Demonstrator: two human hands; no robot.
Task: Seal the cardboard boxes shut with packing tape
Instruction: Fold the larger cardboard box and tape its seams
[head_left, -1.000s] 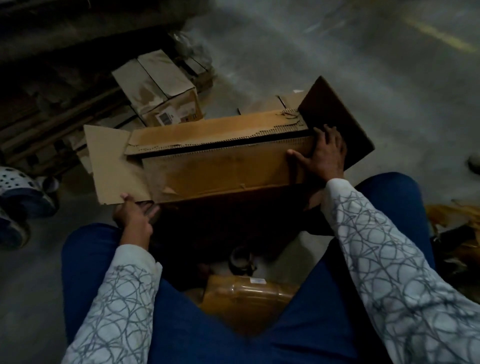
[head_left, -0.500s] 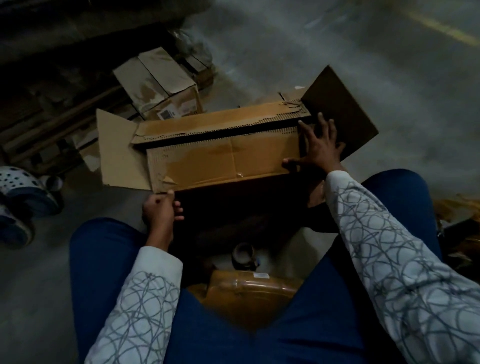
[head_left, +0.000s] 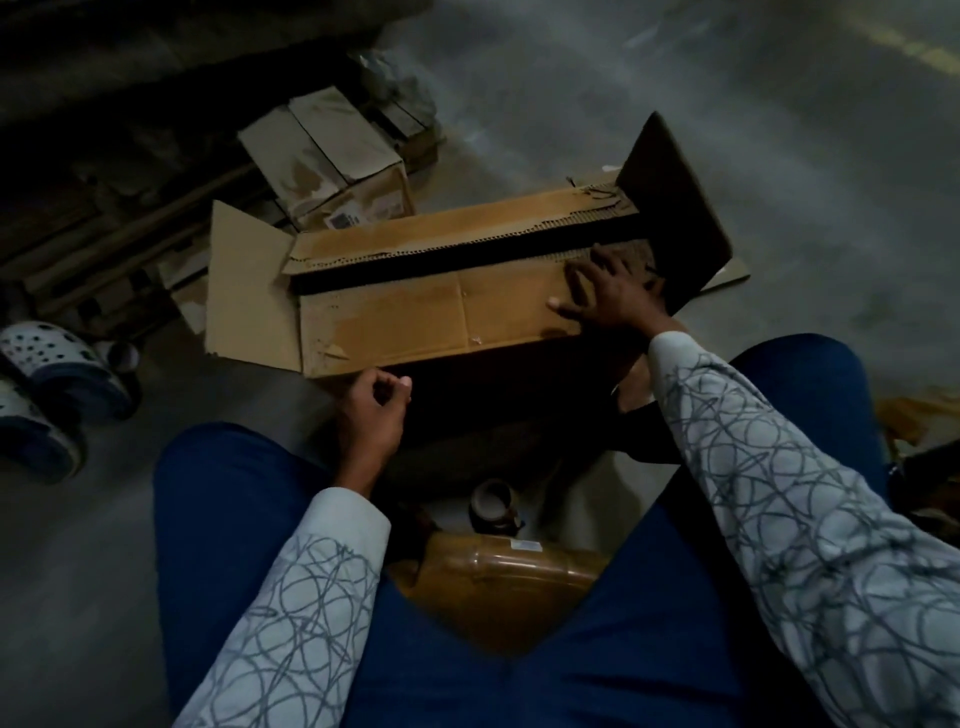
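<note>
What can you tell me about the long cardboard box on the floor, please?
The long cardboard box is brown and corrugated, lying on the floor. Its two long flaps are folded down with a dark gap between; the left end flap splays outward, the right end flap stands up. The right hand presses flat on the near flap.

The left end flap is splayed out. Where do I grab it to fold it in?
Pinch the left end flap by its free outer edge, coming from the left with the left hand. It lies splayed outward, hinged at the end of the cardboard box, so that edge is exposed and likely gives most leverage.
</note>
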